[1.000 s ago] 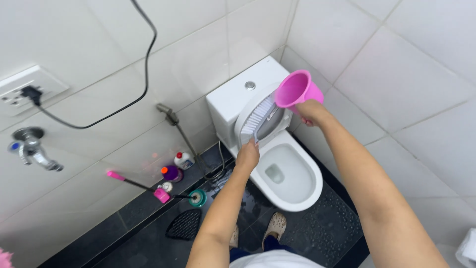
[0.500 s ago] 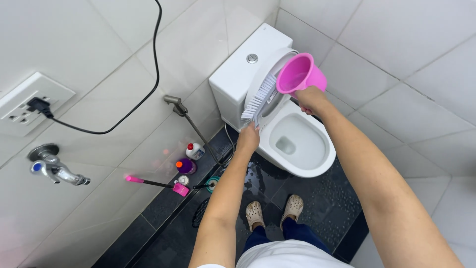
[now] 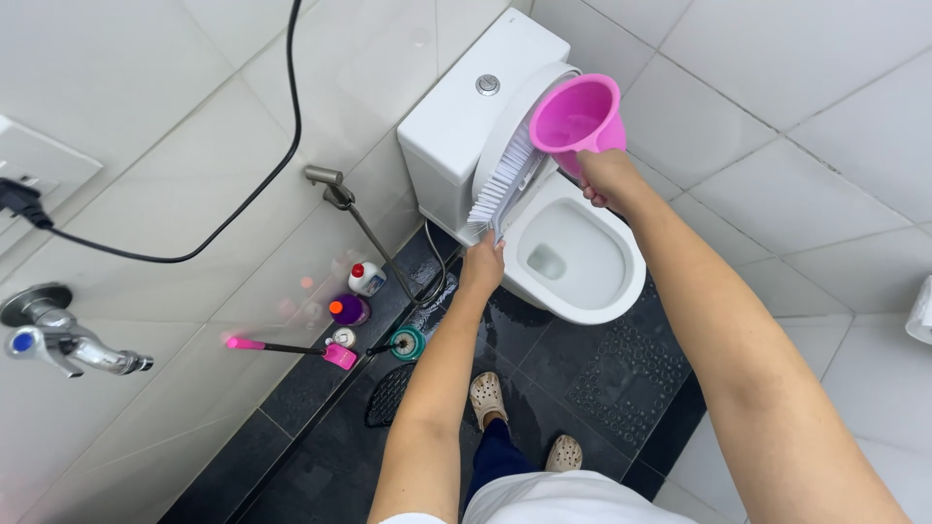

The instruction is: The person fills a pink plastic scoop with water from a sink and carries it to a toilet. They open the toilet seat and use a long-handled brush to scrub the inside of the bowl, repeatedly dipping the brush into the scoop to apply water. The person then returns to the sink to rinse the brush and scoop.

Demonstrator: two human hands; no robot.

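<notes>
The right hand [image 3: 607, 180] was closed around the handle of a pink plastic jug [image 3: 575, 116], a smooth cup flaring toward its rim. The jug tipped with its mouth toward the raised toilet lid [image 3: 515, 107]; whether anything was inside could not be told. The left hand [image 3: 482, 267] gripped the handle of a scrubbing brush [image 3: 505, 180], whose dense white bristles pressed against the underside of the lid just above that hand. The brush lay just left of the jug, close to its rim.

Below both hands stood the white ceramic toilet bowl [image 3: 573, 257], glossy and oval, with a little water showing at its drain. Beyond the hands sat the boxy white cistern [image 3: 466, 107] with a round metal flush button on top.

To the left of the left hand, along the foot of the tiled wall, stood a small white bottle with a red cap [image 3: 366, 278], a round purple bottle with an orange cap [image 3: 348, 310], and a teal round holder [image 3: 408, 342]. A pink-handled tool [image 3: 291, 347] lay beside them on the dark, wet floor tiles [image 3: 621, 378]. A metal spray hose [image 3: 349, 209] hung on the pale glossy wall, a black cable [image 3: 243, 209] looped above it, and a chrome tap [image 3: 58, 335] stuck out far to the left.
</notes>
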